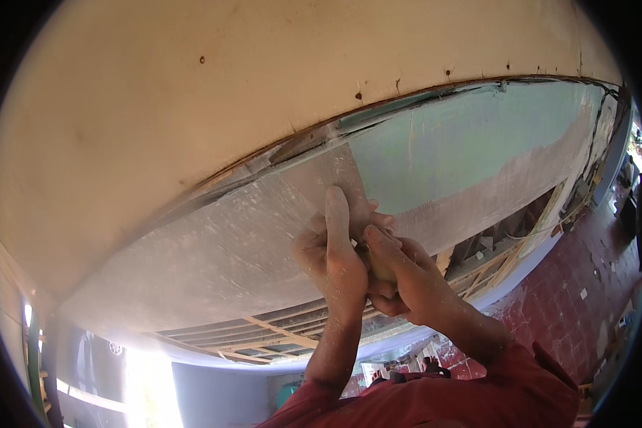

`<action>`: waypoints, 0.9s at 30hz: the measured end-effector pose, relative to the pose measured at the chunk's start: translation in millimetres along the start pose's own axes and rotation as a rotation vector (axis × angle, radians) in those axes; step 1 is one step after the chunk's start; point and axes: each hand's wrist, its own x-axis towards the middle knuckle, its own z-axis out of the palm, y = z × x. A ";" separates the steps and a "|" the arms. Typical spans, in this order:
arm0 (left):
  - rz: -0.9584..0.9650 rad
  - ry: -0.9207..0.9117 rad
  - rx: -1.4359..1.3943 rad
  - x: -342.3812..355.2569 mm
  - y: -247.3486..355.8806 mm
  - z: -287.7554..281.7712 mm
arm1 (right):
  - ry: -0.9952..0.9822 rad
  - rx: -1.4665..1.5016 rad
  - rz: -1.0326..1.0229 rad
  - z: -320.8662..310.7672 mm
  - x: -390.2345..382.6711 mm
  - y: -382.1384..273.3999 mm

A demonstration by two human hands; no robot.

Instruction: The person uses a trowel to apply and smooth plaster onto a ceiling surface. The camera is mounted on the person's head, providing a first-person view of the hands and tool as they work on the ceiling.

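My left hand [339, 264] holds a brownish-grey square sheet [321, 171], thumb stretched over its face and fingers curled behind it. Just to its right, my right hand [417, 285] is closed on a yellowish object [378, 267], mostly hidden by my fingers, so I cannot make out what it is. The two hands meet in front of a long overhead board [171, 257], streaked with pale dust or plaster on the left and painted pale green farther right. Pale dust coats my left thumb.
A cream panel [157, 93] with rusty spots spans the upper view beside a dark cracked seam. Exposed wooden battens [278, 332] and loose wires [578, 200] run along the board. Far below are red floor tiles [563, 299], scattered items and a bright opening [153, 389].
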 end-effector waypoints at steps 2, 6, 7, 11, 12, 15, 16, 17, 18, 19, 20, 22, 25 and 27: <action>0.054 0.027 0.009 2.9 -3.6 5.9 | 0.063 -0.038 0.007 -7.7 0.9 12.6; 0.056 0.018 -0.014 -5.0 -32.0 -7.4 | 0.076 -0.017 0.072 -21.3 -8.1 33.2; 0.049 0.031 0.001 -1.9 -33.1 -6.6 | 0.076 -0.044 0.031 -20.0 -3.9 28.5; 0.128 -0.008 0.089 10.1 -10.6 -2.3 | 0.015 -0.108 -0.042 -11.5 10.1 6.4; 0.094 0.016 0.068 7.3 -15.4 -3.0 | -0.018 -0.121 -0.052 -15.6 12.3 8.6; 0.016 0.011 0.033 0.3 -54.2 -13.5 | 0.043 -0.260 -0.031 -48.9 16.6 46.5; -0.006 -0.052 0.035 -8.2 -84.6 -27.7 | 0.092 -0.259 -0.037 -67.6 15.9 68.7; -0.020 -0.054 0.090 -21.5 -115.3 -46.3 | 0.116 -0.259 -0.040 -83.2 12.5 95.0; -0.039 -0.053 0.143 -36.6 -145.8 -62.7 | 0.142 -0.262 -0.039 -96.2 7.3 119.0; -0.027 -0.031 0.161 -49.9 -163.5 -70.7 | 0.151 -0.217 -0.015 -103.5 -1.6 136.8; -0.016 -0.014 0.174 -58.8 -174.2 -69.9 | 0.166 -0.176 0.005 -107.5 -9.4 145.6; 0.022 -0.007 0.274 -58.7 -182.8 -74.2 | 0.179 -0.165 0.003 -112.8 -11.4 149.3; 0.182 -0.001 0.526 -26.0 -130.2 -59.7 | 0.167 -0.209 0.009 -78.3 0.9 98.5; 0.120 0.000 0.336 -9.2 -64.0 -24.4 | 0.117 -0.188 0.033 -53.4 8.8 60.0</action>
